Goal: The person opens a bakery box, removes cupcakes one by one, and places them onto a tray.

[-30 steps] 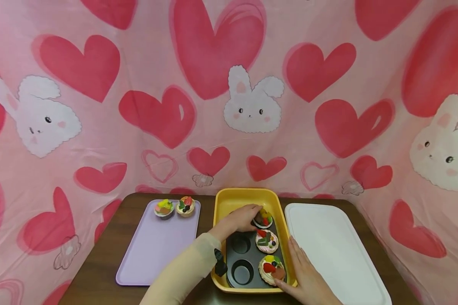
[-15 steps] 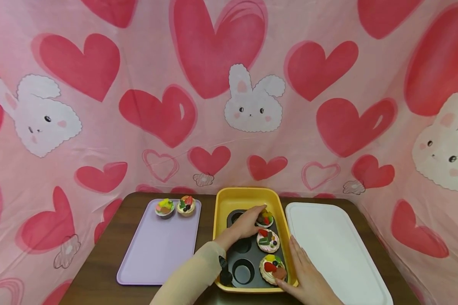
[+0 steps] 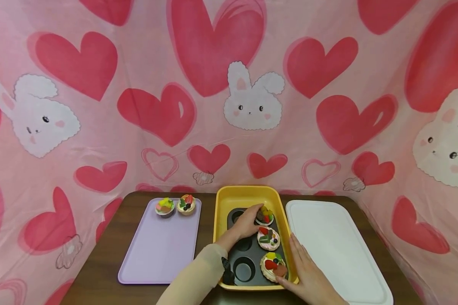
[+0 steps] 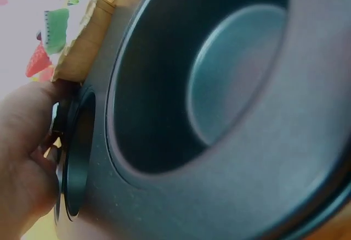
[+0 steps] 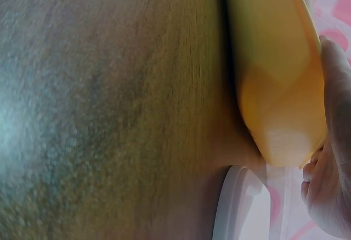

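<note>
The left hand [image 3: 245,224] curls its fingers round the far-right cupcake [image 3: 265,216] in the dark muffin pan [image 3: 248,254], gripping it at its left side; since a second ago the hand and cupcake have barely shifted, the cake sitting upright in its cup. The right hand [image 3: 307,275] lies flat with straight fingers against the right rim of the yellow tray [image 3: 244,195], whose long axis runs near to far. Two more cupcakes [image 3: 269,238] fill the pan's right column. Left lies a purple tray [image 3: 156,254] bearing two cupcakes [image 3: 175,206]; right, a white lid [image 3: 336,245].
</note>
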Demonstrator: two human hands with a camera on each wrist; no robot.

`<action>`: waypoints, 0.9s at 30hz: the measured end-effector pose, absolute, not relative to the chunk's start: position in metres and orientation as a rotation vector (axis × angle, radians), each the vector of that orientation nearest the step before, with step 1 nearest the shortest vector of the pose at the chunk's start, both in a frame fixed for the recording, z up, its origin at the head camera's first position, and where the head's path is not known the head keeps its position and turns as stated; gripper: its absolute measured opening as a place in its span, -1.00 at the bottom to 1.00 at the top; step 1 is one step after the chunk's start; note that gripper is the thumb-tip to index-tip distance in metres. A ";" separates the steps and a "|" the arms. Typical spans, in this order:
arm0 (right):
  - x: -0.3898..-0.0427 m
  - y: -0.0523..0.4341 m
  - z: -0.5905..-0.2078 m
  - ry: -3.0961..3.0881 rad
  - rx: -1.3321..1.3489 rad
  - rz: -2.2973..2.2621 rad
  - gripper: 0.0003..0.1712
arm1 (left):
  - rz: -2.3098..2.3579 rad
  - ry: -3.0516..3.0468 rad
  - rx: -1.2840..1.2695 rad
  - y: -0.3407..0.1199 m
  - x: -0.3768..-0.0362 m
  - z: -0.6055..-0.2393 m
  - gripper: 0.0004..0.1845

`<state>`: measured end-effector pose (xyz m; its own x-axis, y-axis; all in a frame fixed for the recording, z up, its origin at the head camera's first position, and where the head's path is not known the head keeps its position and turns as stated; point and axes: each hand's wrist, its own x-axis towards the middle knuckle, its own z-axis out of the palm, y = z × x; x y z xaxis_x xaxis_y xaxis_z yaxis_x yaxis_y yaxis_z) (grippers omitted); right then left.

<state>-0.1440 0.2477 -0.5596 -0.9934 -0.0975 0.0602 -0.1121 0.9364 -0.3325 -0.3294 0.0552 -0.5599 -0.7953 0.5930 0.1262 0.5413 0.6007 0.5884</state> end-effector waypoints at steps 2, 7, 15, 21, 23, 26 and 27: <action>-0.144 0.248 -0.560 -3.043 0.178 0.531 0.38 | 0.990 2.736 0.956 0.055 -0.329 -0.562 -0.19; -0.143 0.249 -0.560 -2.994 0.225 0.522 0.37 | 1.086 2.738 0.926 0.054 -0.332 -0.565 -0.22; -0.144 0.248 -0.556 -2.934 0.279 0.526 0.33 | 1.177 2.752 0.951 0.052 -0.336 -0.560 -0.24; -0.143 0.248 -0.557 -2.973 0.240 0.550 0.34 | 1.181 2.772 1.002 0.052 -0.332 -0.555 -0.23; -0.143 0.248 -0.558 -2.986 0.229 0.558 0.34 | 1.224 2.775 1.002 0.052 -0.332 -0.554 -0.23; -0.144 0.249 -0.558 -2.994 0.226 0.560 0.34 | 1.317 2.784 0.955 0.051 -0.333 -0.551 -0.25; -0.144 0.249 -0.558 -2.995 0.226 0.561 0.34 | 1.351 2.784 0.938 0.051 -0.334 -0.550 -0.26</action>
<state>-0.1439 0.2494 -0.5577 -0.9854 -0.1287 0.1116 -0.1604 0.9218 -0.3530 -0.3338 0.0508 -0.5504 -0.8278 0.4603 0.3208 0.5368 0.4835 0.6914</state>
